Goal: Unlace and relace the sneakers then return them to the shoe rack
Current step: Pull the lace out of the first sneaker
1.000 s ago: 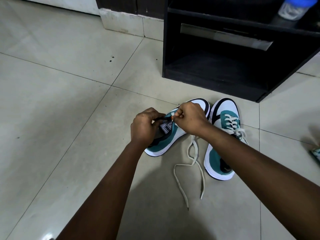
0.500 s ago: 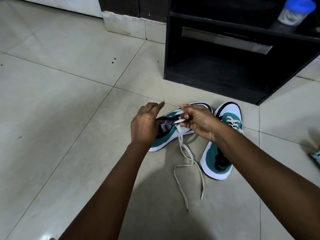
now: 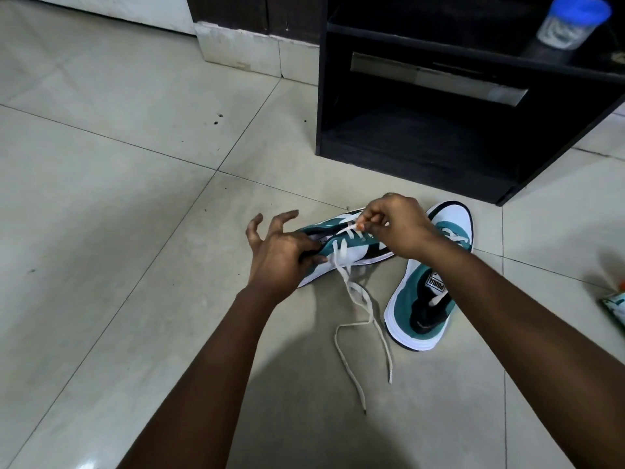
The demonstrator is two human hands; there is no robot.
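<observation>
**Lace pulled at the tilted sneaker**

Head view: the right hand (image 3: 399,228) pinches the white lace (image 3: 355,299) at the teal-and-white sneaker (image 3: 348,245), tipped on its side. The left hand (image 3: 280,255), at the shoe's 9 o'clock, presses its heel with thumb tucked in, fingers splayed. The second sneaker (image 3: 429,299) stands at 3 o'clock, the black shoe rack (image 3: 439,157) at 12.
</observation>
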